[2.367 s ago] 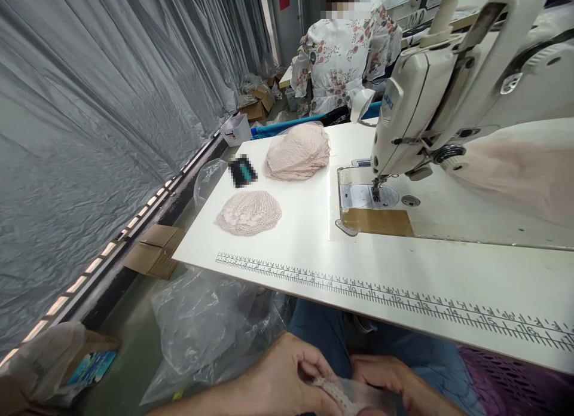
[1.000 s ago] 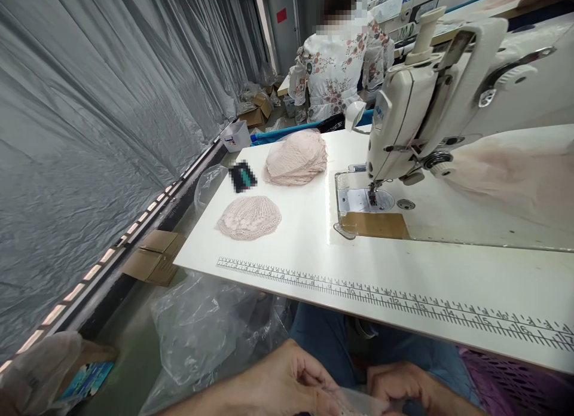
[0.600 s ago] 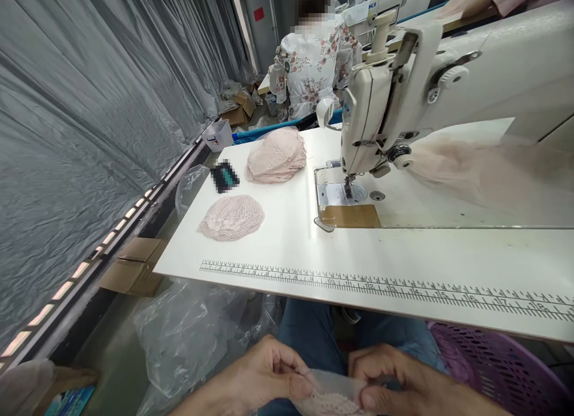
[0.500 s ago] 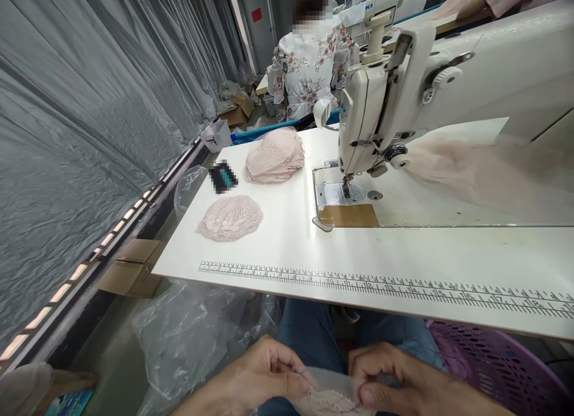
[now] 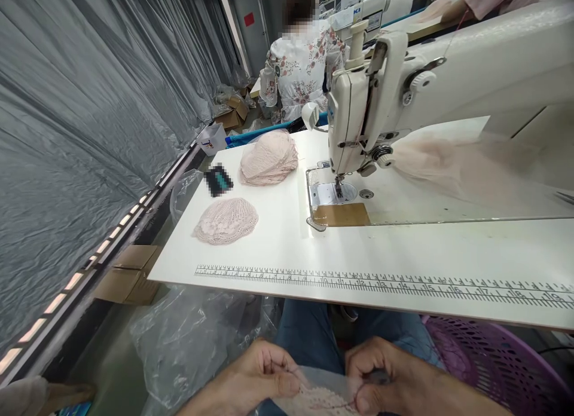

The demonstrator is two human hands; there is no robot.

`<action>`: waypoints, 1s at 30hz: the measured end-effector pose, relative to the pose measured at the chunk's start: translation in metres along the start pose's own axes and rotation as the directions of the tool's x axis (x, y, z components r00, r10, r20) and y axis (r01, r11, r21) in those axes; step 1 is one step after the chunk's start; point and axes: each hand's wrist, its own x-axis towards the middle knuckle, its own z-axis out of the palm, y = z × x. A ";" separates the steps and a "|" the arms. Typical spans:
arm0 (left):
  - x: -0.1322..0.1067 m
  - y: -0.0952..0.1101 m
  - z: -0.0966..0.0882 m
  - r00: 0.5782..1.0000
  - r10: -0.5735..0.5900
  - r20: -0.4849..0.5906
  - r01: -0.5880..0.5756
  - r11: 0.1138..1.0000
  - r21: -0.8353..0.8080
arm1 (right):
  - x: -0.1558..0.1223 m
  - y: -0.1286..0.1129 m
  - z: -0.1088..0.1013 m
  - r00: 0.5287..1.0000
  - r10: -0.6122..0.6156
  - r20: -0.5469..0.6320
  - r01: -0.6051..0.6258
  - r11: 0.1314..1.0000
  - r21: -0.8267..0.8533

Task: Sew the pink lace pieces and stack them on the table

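Note:
Low over my lap, my left hand [image 5: 269, 371] is closed on the left edge of a sheer pale pink lace piece [image 5: 325, 398]. My right hand [image 5: 381, 374] pinches the right side of the same lace between thumb and fingers. A small dark object [image 5: 377, 377] shows within the right hand; its kind I cannot make out. A thin dark reddish line crosses the lace near the right thumb. The lower part of the lace runs out of view. On the table lie a single pink lace piece [image 5: 226, 221] and a stack of similar pieces [image 5: 269, 158].
A white sewing machine [image 5: 359, 117] stands on the white table [image 5: 269, 242], with sheer pink fabric [image 5: 452, 168] behind its needle. A printed ruler [image 5: 381, 286] runs along the front edge. A purple basket [image 5: 493, 368] sits below right, plastic bags [image 5: 188, 344] below left. A person [image 5: 298, 69] sits ahead.
The view has shifted slightly to the right. Both hands stay on the lace, and more of it shows between them. The dark object in the right hand shows more clearly.

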 end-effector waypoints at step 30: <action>0.011 0.007 0.011 0.966 0.219 -0.135 -0.197 0.967 0.161 | -0.002 -0.009 0.021 0.929 -0.080 -0.360 -0.027 0.959 -0.283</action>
